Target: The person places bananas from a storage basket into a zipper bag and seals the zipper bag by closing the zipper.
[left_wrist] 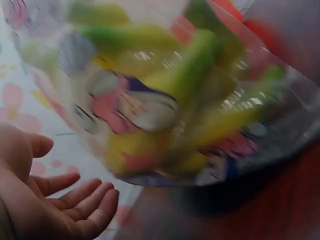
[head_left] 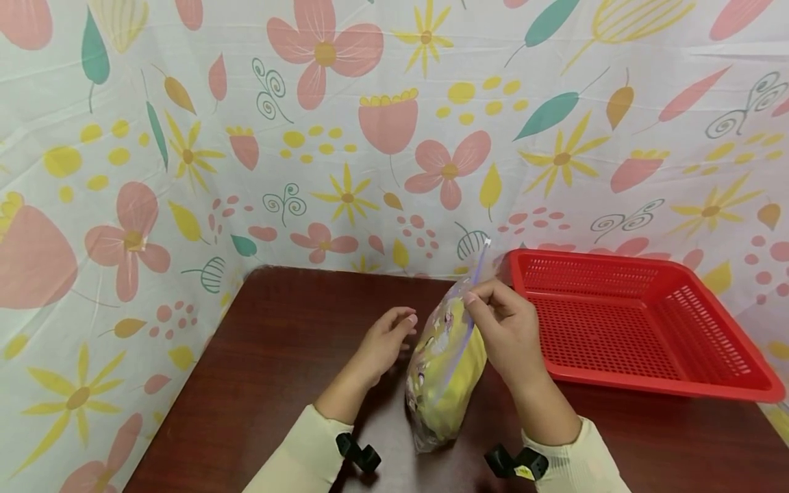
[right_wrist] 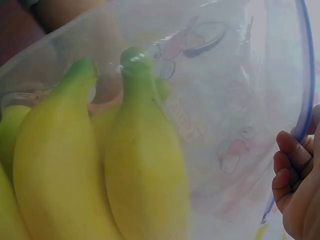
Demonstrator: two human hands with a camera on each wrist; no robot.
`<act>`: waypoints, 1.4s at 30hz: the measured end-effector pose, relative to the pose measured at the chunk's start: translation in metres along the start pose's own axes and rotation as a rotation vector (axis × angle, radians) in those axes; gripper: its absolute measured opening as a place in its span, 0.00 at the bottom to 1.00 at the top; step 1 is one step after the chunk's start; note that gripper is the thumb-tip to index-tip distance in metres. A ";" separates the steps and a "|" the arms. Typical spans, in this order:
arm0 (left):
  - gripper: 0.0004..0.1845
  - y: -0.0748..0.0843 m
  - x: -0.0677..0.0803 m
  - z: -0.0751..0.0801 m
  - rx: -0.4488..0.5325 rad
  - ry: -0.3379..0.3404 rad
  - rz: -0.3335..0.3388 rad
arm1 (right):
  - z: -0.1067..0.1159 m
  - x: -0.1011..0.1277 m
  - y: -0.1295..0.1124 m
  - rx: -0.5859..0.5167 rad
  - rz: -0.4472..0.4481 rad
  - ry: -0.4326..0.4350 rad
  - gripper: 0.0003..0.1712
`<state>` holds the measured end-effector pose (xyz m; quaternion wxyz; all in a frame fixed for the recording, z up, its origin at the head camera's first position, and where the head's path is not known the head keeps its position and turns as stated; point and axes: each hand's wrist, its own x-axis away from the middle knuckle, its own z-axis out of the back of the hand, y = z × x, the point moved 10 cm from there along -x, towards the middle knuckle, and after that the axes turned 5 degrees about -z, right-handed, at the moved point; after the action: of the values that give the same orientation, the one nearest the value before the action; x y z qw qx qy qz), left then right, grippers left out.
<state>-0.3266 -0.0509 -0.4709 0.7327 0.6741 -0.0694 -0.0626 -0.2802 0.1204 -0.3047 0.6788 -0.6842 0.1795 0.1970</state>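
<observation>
A clear zip bag (head_left: 445, 370) printed with cartoon figures stands on the table, leaning a little. Inside are several yellow bananas (right_wrist: 145, 160) with green stem ends, blurred through the plastic in the left wrist view. My right hand (head_left: 507, 332) pinches the bag's purple zip strip (right_wrist: 304, 75) near its upper end between thumb and fingers. To the left of the bag is my left hand (head_left: 383, 346), fingers loosely bent and holding nothing. In the left wrist view that hand (left_wrist: 55, 195) is palm up, apart from the bag.
A red perforated plastic basket (head_left: 653, 387) sits at the right on the dark brown table (head_left: 296, 308). Behind and at the left hangs a white floral cloth (head_left: 345, 144). Black wrist cameras are strapped over both cream sleeves (head_left: 296, 452).
</observation>
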 end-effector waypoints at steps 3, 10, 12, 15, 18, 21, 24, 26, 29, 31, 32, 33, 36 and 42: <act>0.28 -0.017 0.000 -0.013 0.065 -0.042 0.082 | -0.002 -0.001 -0.003 -0.011 0.003 -0.022 0.09; 0.40 -0.052 0.008 -0.030 0.237 -0.030 0.270 | -0.004 -0.003 -0.011 -0.069 -0.005 -0.044 0.09; 0.44 -0.059 0.010 -0.035 0.304 -0.008 0.317 | -0.004 -0.003 -0.014 -0.062 -0.006 -0.047 0.08; 0.45 -0.067 0.011 -0.043 0.407 -0.001 0.360 | -0.003 -0.003 -0.017 -0.057 -0.005 -0.054 0.08; 0.42 -0.069 0.012 -0.049 0.478 -0.013 0.369 | -0.001 -0.003 -0.020 -0.053 -0.012 -0.057 0.08; 0.42 -0.070 0.013 -0.055 0.532 -0.032 0.373 | 0.000 -0.004 -0.025 -0.090 0.016 -0.058 0.07; 0.42 -0.069 0.013 -0.063 0.594 -0.064 0.381 | 0.001 -0.005 -0.030 -0.146 0.065 -0.058 0.08; 0.43 -0.069 0.013 -0.066 0.629 -0.086 0.385 | 0.001 -0.006 -0.031 -0.168 0.077 -0.060 0.09; 0.42 -0.069 0.012 -0.068 0.654 -0.118 0.390 | 0.003 -0.005 -0.028 -0.127 0.040 -0.072 0.08; 0.42 -0.069 0.012 -0.068 0.655 -0.131 0.395 | 0.006 -0.005 -0.025 -0.085 0.010 -0.070 0.06; 0.42 -0.069 0.012 -0.068 0.650 -0.134 0.392 | 0.007 -0.005 -0.024 -0.063 -0.004 -0.070 0.06; 0.42 -0.069 0.012 -0.068 0.649 -0.138 0.393 | 0.008 -0.005 -0.023 -0.046 -0.012 -0.070 0.05; 0.42 -0.069 0.011 -0.066 0.647 -0.138 0.391 | 0.010 -0.005 -0.019 -0.016 -0.043 -0.071 0.04; 0.41 -0.070 0.007 -0.060 0.642 -0.122 0.384 | 0.009 -0.004 -0.013 0.039 -0.097 -0.128 0.04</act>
<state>-0.3084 0.0004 -0.5453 0.4772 0.8391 -0.2541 0.0608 -0.2778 0.1297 -0.2915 0.7109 -0.6646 0.1063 0.2038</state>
